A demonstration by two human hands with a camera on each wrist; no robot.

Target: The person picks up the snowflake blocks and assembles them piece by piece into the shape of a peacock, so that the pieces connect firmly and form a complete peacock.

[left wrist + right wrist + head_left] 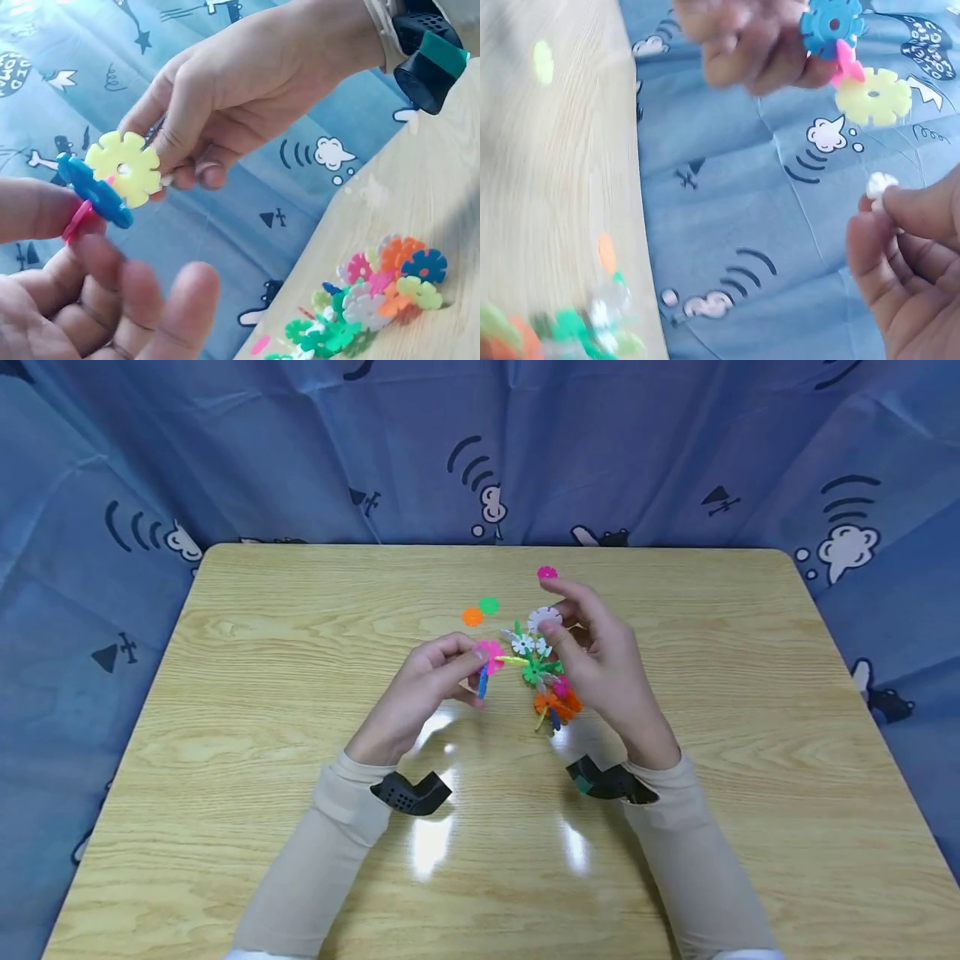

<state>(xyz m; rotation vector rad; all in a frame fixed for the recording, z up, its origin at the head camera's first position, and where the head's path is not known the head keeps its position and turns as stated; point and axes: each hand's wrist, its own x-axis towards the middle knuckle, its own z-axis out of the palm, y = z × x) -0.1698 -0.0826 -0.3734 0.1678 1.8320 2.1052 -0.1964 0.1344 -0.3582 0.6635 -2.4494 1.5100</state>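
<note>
Between thumb and fingers, my left hand [427, 685] pinches a pink notched flower disc [491, 653]. Slotted together with it are a blue disc [94, 189] and a yellow disc [124, 169], making one small piece held above the table. Just to its right, my right hand [603, 664] pinches a white notched disc [542, 617] by its edge. The right wrist view has that white disc apart from the joined piece. A cluster of joined flower discs [367, 300] in green, white, orange, pink and blue rests on the table below the hands.
Loose discs lie on the wooden table [262, 693] beyond the hands: an orange one [472, 617], a green one [489, 606] and a pink one [547, 573] near the back edge. A patterned blue curtain [420, 452] hangs behind the table and along its sides.
</note>
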